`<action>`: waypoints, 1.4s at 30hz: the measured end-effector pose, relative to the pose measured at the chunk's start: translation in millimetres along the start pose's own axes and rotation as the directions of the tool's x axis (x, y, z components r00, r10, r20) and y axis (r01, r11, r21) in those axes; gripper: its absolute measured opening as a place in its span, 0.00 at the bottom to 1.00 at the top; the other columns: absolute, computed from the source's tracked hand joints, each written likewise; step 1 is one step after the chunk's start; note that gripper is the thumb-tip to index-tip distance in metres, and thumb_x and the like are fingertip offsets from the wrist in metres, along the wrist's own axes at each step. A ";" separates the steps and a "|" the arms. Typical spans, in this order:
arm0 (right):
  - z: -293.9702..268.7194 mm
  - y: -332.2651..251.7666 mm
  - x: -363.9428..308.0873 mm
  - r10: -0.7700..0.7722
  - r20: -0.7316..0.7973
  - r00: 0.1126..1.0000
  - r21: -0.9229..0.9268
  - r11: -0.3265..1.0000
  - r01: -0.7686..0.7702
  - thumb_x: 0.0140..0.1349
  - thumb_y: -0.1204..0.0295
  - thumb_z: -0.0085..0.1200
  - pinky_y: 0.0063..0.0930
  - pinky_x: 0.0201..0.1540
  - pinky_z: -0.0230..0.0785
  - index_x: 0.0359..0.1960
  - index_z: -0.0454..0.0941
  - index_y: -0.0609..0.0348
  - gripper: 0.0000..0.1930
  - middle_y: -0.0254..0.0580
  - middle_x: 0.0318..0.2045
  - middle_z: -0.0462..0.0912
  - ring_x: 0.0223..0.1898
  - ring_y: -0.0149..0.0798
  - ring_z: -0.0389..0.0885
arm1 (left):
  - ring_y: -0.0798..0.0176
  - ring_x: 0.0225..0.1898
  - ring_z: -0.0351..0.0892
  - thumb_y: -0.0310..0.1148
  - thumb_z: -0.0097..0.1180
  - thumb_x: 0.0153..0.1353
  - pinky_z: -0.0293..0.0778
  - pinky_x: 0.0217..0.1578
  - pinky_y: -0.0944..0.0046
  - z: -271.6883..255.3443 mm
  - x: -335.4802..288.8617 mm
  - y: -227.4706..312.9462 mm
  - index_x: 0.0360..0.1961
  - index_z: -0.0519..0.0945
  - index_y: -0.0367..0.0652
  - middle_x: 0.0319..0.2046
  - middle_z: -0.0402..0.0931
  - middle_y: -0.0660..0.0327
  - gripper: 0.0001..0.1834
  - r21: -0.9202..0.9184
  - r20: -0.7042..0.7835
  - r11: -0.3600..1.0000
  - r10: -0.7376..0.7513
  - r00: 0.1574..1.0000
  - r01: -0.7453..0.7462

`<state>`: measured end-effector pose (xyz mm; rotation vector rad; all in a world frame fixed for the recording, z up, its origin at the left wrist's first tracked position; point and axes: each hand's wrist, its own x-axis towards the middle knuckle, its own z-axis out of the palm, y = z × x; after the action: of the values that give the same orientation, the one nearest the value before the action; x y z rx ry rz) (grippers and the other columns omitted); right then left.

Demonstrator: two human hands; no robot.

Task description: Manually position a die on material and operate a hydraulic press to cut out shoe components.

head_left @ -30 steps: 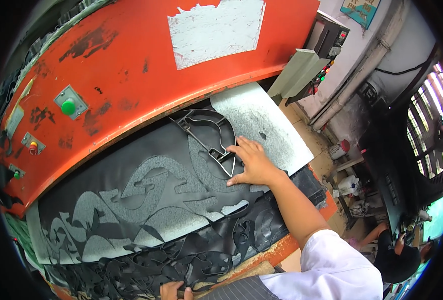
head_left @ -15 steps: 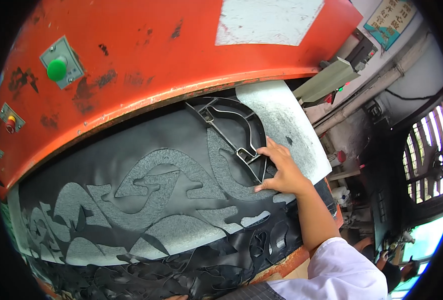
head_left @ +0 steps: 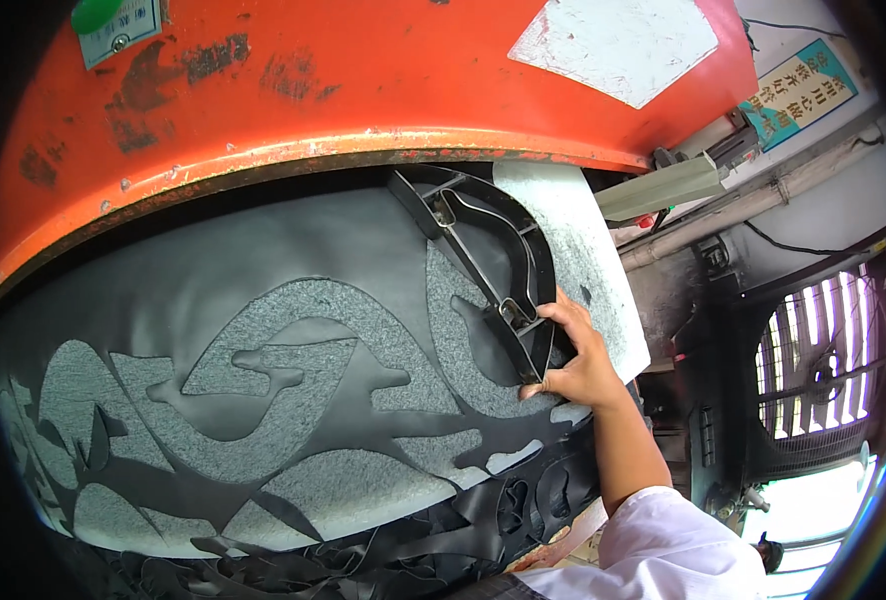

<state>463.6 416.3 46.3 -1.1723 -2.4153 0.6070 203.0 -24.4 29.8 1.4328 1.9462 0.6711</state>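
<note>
My right hand grips the near end of a steel cutting die, thumb on its near tip and fingers against its outer right side. The die is a curved metal outline with inner walls and cross braces, lying at the far right of a black leather-like sheet. Curved openings are cut through that sheet, and a grey speckled surface shows in them. Beneath lies a pale cutting board, bare to the right of the die. My left hand is out of view.
A red-orange machine housing overhangs the board's far side, with a green button at upper left. Black scrap strips pile along the near edge. A grey metal bar juts out at right, and a barred fan stands beyond.
The view has shifted, so the machine's green button now sits near the top edge. My right hand stays on the die's near end. The fingertips at the lower edge have left view.
</note>
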 end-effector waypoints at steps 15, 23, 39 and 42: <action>-5.0 7.4 11.5 -0.090 0.023 0.996 0.032 0.995 0.090 0.19 0.52 0.80 0.45 0.66 0.53 0.54 0.72 0.53 0.52 0.57 0.63 0.66 0.64 0.56 0.63 | 0.55 0.44 0.73 0.40 0.58 0.56 0.68 0.43 0.55 27.3 -40.8 -52.8 0.53 0.79 0.54 0.48 0.76 0.62 0.22 0.019 0.068 1.000 0.015 0.998 -0.017; 0.8 8.5 13.0 -0.060 0.015 0.998 -0.025 0.998 0.061 0.20 0.50 0.79 0.44 0.65 0.54 0.54 0.71 0.53 0.52 0.55 0.64 0.65 0.64 0.54 0.63 | 0.55 0.43 0.73 0.40 0.58 0.56 0.67 0.44 0.55 20.9 -28.7 -38.9 0.54 0.79 0.55 0.49 0.76 0.62 0.22 -0.026 -0.018 0.999 0.020 1.000 -0.020; 3.9 21.9 2.8 -0.124 0.106 0.987 0.013 0.992 0.123 0.26 0.54 0.80 0.44 0.67 0.49 0.59 0.66 0.56 0.53 0.57 0.64 0.64 0.67 0.55 0.59 | 0.44 0.41 0.75 0.35 0.57 0.61 0.68 0.47 0.49 -4.3 17.4 -43.6 0.43 0.82 0.43 0.42 0.76 0.48 0.12 0.028 0.587 0.962 -0.236 0.774 0.272; 6.2 19.5 -0.3 -0.112 0.111 0.987 0.009 0.994 0.112 0.26 0.54 0.81 0.44 0.67 0.49 0.59 0.66 0.57 0.54 0.56 0.63 0.65 0.67 0.54 0.60 | 0.44 0.41 0.75 0.34 0.57 0.61 0.68 0.47 0.49 0.8 12.8 -45.9 0.43 0.82 0.43 0.42 0.76 0.48 0.12 -0.001 0.553 0.955 -0.247 0.796 0.296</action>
<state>472.9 425.6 30.7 -1.0183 -2.5528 0.6565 171.4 -25.0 -5.8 1.0987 1.5898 0.1724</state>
